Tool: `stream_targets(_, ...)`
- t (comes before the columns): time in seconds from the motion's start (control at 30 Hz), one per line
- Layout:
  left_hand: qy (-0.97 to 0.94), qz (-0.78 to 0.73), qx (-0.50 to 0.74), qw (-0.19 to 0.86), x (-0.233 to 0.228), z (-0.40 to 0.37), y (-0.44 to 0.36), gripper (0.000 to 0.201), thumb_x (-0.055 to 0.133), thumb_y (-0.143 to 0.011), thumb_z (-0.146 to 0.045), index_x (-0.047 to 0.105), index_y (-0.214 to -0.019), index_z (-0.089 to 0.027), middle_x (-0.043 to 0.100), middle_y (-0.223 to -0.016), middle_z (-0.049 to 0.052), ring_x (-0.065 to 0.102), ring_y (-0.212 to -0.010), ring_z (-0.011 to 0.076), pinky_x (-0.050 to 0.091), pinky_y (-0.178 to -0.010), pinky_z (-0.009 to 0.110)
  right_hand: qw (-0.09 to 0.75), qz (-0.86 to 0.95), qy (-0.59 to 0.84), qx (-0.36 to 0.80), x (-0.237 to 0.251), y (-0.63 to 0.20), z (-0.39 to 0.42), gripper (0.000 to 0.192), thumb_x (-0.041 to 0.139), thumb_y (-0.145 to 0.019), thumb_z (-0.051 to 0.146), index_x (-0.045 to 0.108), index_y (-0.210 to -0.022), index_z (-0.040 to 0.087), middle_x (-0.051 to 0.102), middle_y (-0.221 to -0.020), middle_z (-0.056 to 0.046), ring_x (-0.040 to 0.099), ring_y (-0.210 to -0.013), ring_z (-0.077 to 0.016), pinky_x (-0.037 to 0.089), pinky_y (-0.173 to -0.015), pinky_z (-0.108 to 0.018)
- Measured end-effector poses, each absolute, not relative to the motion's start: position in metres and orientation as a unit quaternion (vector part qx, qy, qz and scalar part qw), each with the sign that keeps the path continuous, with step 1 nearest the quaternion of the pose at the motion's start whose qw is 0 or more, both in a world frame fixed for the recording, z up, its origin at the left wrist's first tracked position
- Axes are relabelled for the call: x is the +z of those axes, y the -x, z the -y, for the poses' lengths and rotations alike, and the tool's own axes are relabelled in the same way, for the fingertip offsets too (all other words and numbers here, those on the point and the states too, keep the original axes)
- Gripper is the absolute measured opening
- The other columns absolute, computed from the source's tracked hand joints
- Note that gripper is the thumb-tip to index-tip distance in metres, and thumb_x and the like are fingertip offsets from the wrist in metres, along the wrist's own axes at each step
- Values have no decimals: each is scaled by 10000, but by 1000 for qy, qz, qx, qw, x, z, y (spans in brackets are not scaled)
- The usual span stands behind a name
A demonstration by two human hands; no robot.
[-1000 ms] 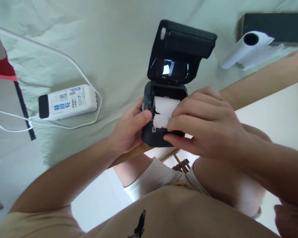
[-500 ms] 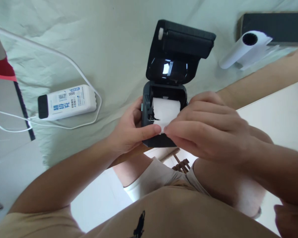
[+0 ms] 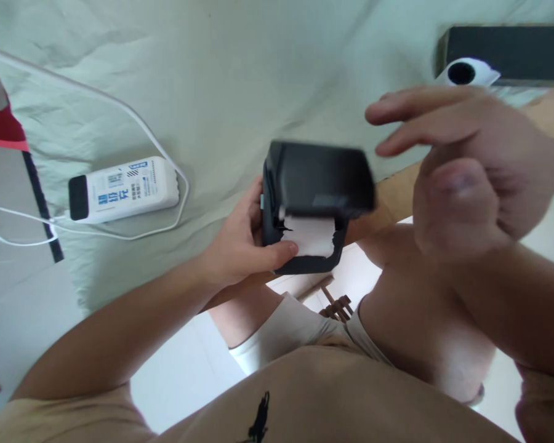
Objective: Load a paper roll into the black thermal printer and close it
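Head view. My left hand [image 3: 240, 246] grips the left side of the small black printer [image 3: 311, 206], fingers behind it, thumb laid across the front lower corner, touching the edge of the paper. The printer sits at the near edge of the desk [image 3: 221, 80], dead centre of the frame, its lid [image 3: 323, 181] down over the body and slightly blurred. A strip of white paper [image 3: 310, 237] pokes out from under the lid's front edge, its left side ragged.

My right hand [image 3: 461, 166] is up in the air at 2 o'clock from the printer, clear of it, holding nothing; fingers loosely spread and half curled, thumb toward me, also blurred.

At 9 o'clock from the printer, well apart, a white power bank [image 3: 124, 189] with blue print lies on the pale green cloth, a white cable [image 3: 120, 107] looping round it and running off the left edge. At 1 o'clock, far corner, a white paper roll [image 3: 466, 71] shows its dark core just above my right fingers, lying against a dark box [image 3: 512, 49]. Red fabric [image 3: 0, 126] at the left edge. My knees and tan shirt fill the bottom.
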State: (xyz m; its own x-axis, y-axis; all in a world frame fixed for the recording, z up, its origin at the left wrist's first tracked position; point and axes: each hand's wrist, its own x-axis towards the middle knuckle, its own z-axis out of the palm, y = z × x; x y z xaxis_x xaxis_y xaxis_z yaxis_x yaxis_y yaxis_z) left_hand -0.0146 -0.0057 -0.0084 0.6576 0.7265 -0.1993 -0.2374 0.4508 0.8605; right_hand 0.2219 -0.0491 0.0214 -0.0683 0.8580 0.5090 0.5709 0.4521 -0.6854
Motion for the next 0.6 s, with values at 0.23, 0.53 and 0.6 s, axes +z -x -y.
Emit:
stream_targets(0.23, -412, -301, 295, 808, -8, 10, 15, 666, 895, -730, -200, 627, -1330, -308, 767, -1111, 22, 782, -1001, 249, 659, -863, 339, 451, 691, 508, 247, -1, -215, 48, 493, 587, -974, 468, 464, -1431, 331, 541, -1500, -54, 577, -1357, -274, 519, -1091, -500)
stream_targets(0.53, -379, -305, 320, 813, -5, 7, 5, 376, 811, -855, -293, 671, -1196, -216, 754, -847, 0, 731, -663, 123, 602, -603, 188, 359, 685, 510, 377, -4, -211, 35, 572, 588, -946, 461, 392, -1434, 234, 670, -1273, -81, 684, -1068, -222, 590, -914, -401)
stream_targets(0.6, -375, -308, 321, 813, -4, 7, 3, 353, 818, -847, -290, 674, -1158, -208, 767, -888, 7, 745, -685, 135, 627, -639, 210, 341, 695, 522, 359, -3, -211, 34, 574, 564, -950, 471, 378, -1435, 226, 660, -1312, -96, 676, -1116, -243, 585, -934, -431)
